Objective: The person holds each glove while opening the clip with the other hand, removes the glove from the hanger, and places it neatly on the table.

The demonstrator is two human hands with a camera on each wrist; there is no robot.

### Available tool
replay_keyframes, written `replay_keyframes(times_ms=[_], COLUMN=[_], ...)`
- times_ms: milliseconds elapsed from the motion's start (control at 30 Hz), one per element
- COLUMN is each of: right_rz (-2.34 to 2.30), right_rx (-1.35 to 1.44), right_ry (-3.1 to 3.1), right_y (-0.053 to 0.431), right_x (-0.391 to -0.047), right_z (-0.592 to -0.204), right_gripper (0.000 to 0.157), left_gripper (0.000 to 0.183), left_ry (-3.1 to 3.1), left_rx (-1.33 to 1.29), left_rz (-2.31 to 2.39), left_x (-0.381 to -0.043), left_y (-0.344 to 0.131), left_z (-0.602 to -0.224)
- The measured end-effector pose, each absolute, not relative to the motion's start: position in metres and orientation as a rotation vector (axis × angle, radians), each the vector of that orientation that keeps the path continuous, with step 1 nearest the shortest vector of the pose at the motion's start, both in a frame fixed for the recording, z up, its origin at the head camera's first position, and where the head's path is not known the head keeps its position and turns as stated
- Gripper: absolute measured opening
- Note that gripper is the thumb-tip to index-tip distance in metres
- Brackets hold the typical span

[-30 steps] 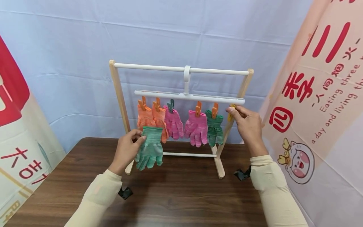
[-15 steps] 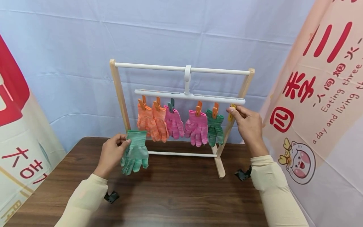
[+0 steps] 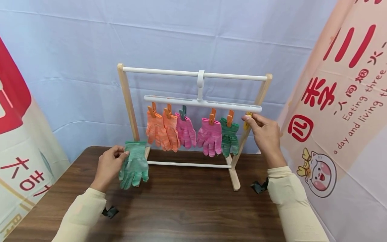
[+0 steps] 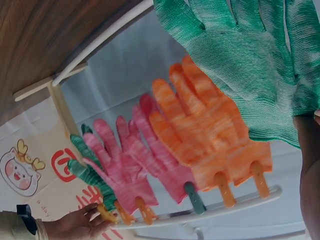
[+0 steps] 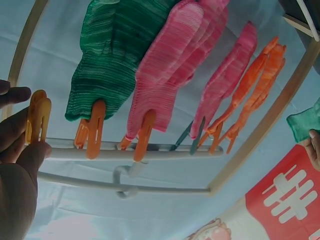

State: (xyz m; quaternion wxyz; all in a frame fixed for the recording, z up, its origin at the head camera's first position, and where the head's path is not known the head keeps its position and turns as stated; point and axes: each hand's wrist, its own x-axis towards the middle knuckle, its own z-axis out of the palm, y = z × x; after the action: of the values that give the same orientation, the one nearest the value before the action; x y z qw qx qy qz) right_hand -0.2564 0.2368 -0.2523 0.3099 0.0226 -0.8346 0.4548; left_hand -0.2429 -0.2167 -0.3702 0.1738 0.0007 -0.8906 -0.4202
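Observation:
My left hand (image 3: 109,166) pinches a light green glove (image 3: 136,164) by the side of its cuff, fingers of the glove hanging down, left of the other gloves. The left wrist view shows this green glove (image 4: 245,65) large, in front of the hanging ones. At the right end of the white hanger (image 3: 172,100), my right hand (image 3: 266,137) pinches a yellow clothespin (image 5: 39,117) between thumb and fingers. Clipped along the hanger are two orange gloves (image 3: 157,131), two pink gloves (image 3: 209,136) and a dark green glove (image 3: 229,137), held by orange and grey-green clothespins.
The hanger hooks over the white top rod (image 3: 160,71) of a small wooden rack (image 3: 128,104) standing on a brown table (image 3: 187,208). A white lower rod (image 3: 187,164) joins its feet. Pale cloth hangs behind, and a printed banner (image 3: 335,101) is at the right.
The left hand has carried the light green glove left and slightly down, away from the orange gloves. The right hand stays at the yellow clothespin.

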Motion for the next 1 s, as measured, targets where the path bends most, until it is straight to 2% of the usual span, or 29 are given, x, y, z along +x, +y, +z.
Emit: replay_keyframes(times_ms=[467,1000], right_rz=[1.194,1.195], right_rx=[0.059,0.081], right_ry=[-2.223,-2.214], right_y=[0.239,0.24], right_x=[-0.258,-0.259], right_z=[-0.253,-0.255], right_gripper=[0.049,0.044], left_gripper=[0.033,0.04], left_ry=[-2.569,-2.637], left_rx=[0.107,0.147], left_rz=[-1.175,-1.174], left_x=[-0.249,-0.26], left_y=[-0.241,-0.257], left_z=[-0.381,-0.39])
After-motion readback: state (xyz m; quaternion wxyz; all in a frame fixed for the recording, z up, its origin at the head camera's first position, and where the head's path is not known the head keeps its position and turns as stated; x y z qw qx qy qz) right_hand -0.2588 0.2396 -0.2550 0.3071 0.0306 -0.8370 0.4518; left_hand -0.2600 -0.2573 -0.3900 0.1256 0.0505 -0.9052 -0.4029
